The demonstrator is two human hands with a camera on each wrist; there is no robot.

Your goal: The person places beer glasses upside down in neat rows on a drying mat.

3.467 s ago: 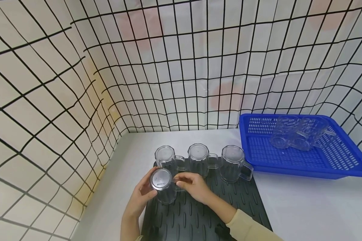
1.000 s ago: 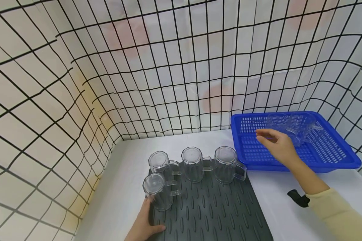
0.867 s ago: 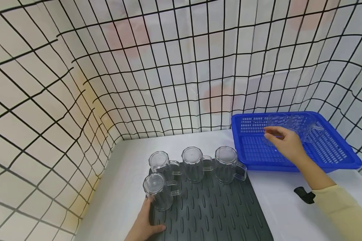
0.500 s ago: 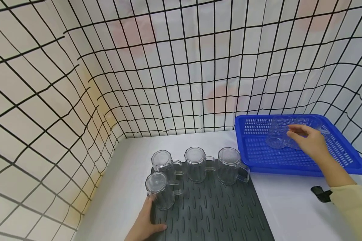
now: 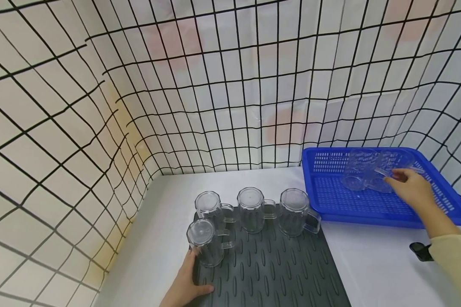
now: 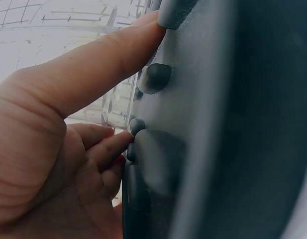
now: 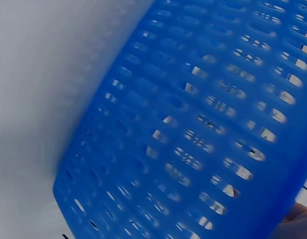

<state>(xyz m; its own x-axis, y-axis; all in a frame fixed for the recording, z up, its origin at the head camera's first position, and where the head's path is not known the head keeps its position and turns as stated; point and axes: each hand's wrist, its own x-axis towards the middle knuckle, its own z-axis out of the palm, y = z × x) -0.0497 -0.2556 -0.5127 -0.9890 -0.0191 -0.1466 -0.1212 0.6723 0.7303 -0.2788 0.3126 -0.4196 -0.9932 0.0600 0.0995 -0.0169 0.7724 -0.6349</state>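
Note:
Several clear glass mugs stand upside down on the dark ridged mat (image 5: 272, 264). The back row holds a left mug (image 5: 209, 209), a middle mug (image 5: 251, 209) and a right mug (image 5: 293, 211); a front mug (image 5: 207, 243) stands before the left one. My left hand (image 5: 186, 281) rests at the mat's left edge beside the front mug, thumb and fingers spread; its thumb (image 6: 93, 69) touches the mat in the left wrist view. My right hand (image 5: 412, 192) is over the blue basket (image 5: 345, 215), fingers bent with a gap from the thumb, next to two clear glass mugs (image 5: 355, 170) lying there.
Black wire grid panels (image 5: 230, 106) enclose the white table (image 5: 376, 264) at the back and sides. In the right wrist view, the basket's perforated wall (image 7: 183, 124) fills most of the picture. A black strap piece (image 5: 421, 251) hangs by the right sleeve.
The front mug, earlier held by both hands, now stands on the mat. My right hand has moved right over the basket to the mugs; my left hand has come down to the mat's edge.

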